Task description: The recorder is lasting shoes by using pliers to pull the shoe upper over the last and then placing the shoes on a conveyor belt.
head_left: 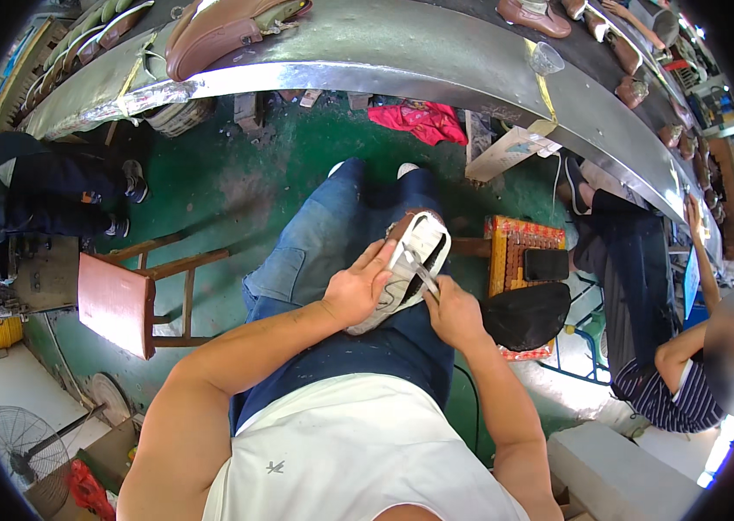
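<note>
On my lap a shoe (pixel 389 297) rests between my hands, white and light-coloured with a brown part at its far end. Its white rim surrounds a dark opening. My left hand (pixel 357 291) is closed on the shoe's left side, fingers pressed along its edge. My right hand (pixel 454 311) is closed around the near end of a slim silver metal hand tool (pixel 420 271), whose far end lies against the shoe beside the dark opening. The tool's exact kind is too small to make out, and its handle is hidden in my right hand.
Ahead runs a metal-edged conveyor bench (pixel 436 54) carrying brown shoes (pixel 219 35) and a clear cup (pixel 546 58). A stool (pixel 117 304) stands left; a beaded seat (pixel 519 252) with a black pouch (pixel 527 314) is right. People sit on both sides. A fan (pixel 24 456) stands lower left.
</note>
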`<state>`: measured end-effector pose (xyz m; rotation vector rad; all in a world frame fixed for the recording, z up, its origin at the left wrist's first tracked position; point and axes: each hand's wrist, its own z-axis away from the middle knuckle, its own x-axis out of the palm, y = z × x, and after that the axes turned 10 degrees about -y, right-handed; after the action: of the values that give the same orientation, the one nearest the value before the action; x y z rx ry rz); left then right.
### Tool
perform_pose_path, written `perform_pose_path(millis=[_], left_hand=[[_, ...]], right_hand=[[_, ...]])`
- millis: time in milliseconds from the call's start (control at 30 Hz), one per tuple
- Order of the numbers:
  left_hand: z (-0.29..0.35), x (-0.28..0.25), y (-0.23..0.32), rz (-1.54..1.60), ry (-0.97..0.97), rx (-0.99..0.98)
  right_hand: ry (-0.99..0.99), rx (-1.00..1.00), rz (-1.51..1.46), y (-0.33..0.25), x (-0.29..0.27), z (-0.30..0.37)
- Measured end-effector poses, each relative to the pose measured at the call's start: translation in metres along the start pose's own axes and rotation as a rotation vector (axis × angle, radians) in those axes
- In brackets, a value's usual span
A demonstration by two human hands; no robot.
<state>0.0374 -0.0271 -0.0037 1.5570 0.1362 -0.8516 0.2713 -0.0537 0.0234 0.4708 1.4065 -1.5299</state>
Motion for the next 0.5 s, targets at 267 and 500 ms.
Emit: perform_pose_path(millis=[267, 500], left_hand=[[-0.015, -0.014, 0.01, -0.287, -0.402, -0.098], [-0.024, -0.021, 0.02, -0.352, -0.533, -0.145]], right_hand=[[-0.645, 0.313, -0.555, 0.017, -0.065, -0.006], [-0.221, 0.078, -0.075, 0.015, -0.037, -0.048]])
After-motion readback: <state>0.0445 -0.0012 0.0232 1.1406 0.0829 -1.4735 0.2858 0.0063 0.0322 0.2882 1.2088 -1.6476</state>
